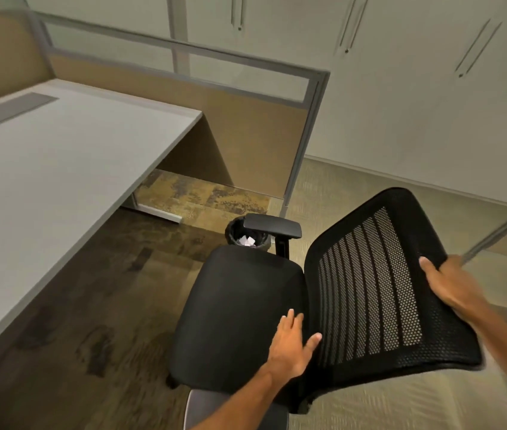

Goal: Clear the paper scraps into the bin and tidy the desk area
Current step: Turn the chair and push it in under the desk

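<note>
Fingers: your right hand (450,287) clasps the black mesh office chair (236,305) by its backrest rim; left hand (292,346) flat, relaxed, on the seat. Nearby pale grey desk (75,156): far-left of chair; left hand nearer.

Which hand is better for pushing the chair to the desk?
Probably the right hand: it grips the edge of the mesh backrest, so it can steer the office chair. The left hand only rests flat on the seat.

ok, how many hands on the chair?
2. Left hand lies flat on the seat beside the backrest; right hand grips the backrest's upper edge. Both fully visible.
</note>
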Motion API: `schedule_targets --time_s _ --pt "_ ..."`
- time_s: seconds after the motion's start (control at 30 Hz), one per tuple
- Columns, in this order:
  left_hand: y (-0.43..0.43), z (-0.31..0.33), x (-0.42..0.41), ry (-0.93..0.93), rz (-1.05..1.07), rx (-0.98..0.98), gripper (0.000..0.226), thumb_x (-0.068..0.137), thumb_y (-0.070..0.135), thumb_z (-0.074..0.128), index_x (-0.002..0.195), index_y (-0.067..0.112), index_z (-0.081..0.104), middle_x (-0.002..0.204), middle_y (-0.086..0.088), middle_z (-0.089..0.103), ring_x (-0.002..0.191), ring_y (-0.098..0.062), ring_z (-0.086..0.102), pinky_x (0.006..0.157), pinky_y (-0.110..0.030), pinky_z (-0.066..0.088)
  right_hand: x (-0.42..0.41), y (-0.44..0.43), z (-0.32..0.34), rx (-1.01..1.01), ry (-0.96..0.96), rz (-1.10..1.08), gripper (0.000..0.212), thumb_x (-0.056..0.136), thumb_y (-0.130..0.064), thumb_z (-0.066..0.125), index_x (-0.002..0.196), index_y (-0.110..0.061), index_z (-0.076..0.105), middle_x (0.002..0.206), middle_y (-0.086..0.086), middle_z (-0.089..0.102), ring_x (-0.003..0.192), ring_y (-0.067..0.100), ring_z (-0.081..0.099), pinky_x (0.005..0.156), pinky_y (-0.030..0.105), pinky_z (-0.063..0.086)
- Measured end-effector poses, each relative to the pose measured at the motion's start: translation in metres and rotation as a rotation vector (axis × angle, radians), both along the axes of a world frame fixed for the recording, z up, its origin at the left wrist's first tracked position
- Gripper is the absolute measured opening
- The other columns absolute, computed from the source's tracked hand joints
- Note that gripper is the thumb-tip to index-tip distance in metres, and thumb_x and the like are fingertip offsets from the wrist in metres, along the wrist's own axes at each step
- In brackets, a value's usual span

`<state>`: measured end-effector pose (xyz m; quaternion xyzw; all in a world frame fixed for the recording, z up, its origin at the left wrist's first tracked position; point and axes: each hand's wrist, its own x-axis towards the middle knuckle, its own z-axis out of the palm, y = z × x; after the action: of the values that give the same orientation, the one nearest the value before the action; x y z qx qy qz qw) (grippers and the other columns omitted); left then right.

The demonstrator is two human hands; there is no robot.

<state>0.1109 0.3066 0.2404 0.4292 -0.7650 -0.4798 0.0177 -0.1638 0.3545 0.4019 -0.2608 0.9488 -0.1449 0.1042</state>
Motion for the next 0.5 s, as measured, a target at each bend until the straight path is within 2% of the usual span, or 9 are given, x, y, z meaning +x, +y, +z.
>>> schedule_targets --time_s 0.1,0.23,0.3,0.37,0.4,0.43,0.5 --pt "0.002 0.026 -0.018 0.097 0.048 0.048 0.074 0.095 0.059 0.036 0.153 0.019 0.012 0.163 0.002 0.000 0.149 -0.018 -0.002 0.121 -0.040 0.010 0.010 -0.011 0.003 -0.035 -0.057 0.014 0.051 0.100 -0.031 0.037 0.127 0.012 0.032 0.127 0.041 0.047 0.116 0.053 0.048 0.096 0.051 0.039" --pt "0.017 0.055 -0.053 0.245 0.061 0.109 0.082 0.089 0.066 0.043 0.152 0.021 0.017 0.162 0.001 0.009 0.148 -0.015 0.006 0.121 -0.032 0.008 0.021 -0.024 0.003 -0.029 -0.141 0.069 0.051 0.101 -0.027 0.034 0.132 0.012 0.023 0.130 0.041 0.045 0.116 0.052 0.049 0.098 0.048 0.039" --pt "0.021 0.068 -0.071 0.304 0.054 0.120 0.085 0.085 0.070 0.044 0.151 0.022 0.020 0.160 0.001 0.016 0.147 -0.014 0.013 0.119 -0.027 0.011 0.021 -0.034 0.003 -0.045 -0.212 0.107 0.053 0.102 -0.024 0.035 0.135 0.013 0.018 0.133 0.040 0.044 0.119 0.049 0.047 0.099 0.045 0.037" --pt "0.019 0.081 -0.088 0.357 0.136 0.125 0.078 0.087 0.062 0.048 0.148 0.020 0.026 0.156 -0.001 0.028 0.144 -0.015 0.025 0.115 -0.023 0.019 0.017 -0.045 0.004 -0.063 -0.315 0.144 0.056 0.102 -0.023 0.037 0.138 0.013 0.014 0.134 0.035 0.045 0.119 0.044 0.049 0.097 0.040 0.039" --pt "0.016 0.085 -0.093 0.371 0.198 0.121 0.075 0.088 0.057 0.051 0.148 0.018 0.027 0.155 -0.002 0.031 0.142 -0.016 0.028 0.115 -0.025 0.021 0.017 -0.051 0.003 -0.073 -0.385 0.160 0.054 0.102 -0.023 0.037 0.138 0.011 0.016 0.128 0.031 0.050 0.112 0.041 0.054 0.090 0.038 0.045" --pt "0.014 0.088 -0.096 0.373 0.250 0.110 0.075 0.088 0.053 0.053 0.149 0.017 0.026 0.155 -0.004 0.030 0.142 -0.016 0.028 0.117 -0.029 0.022 0.016 -0.056 0.003 -0.086 -0.459 0.175 0.050 0.101 -0.023 0.037 0.136 0.009 0.021 0.115 0.026 0.057 0.098 0.036 0.060 0.077 0.036 0.052" --pt "0.009 0.094 -0.098 0.345 0.295 0.074 0.084 0.084 0.055 0.056 0.151 0.017 0.023 0.157 -0.004 0.026 0.144 -0.017 0.024 0.119 -0.036 0.020 0.016 -0.063 0.003 -0.103 -0.567 0.174 0.040 0.101 -0.026 0.039 0.126 0.002 0.027 0.087 0.013 0.057 0.071 0.025 0.060 0.046 0.027 0.050"
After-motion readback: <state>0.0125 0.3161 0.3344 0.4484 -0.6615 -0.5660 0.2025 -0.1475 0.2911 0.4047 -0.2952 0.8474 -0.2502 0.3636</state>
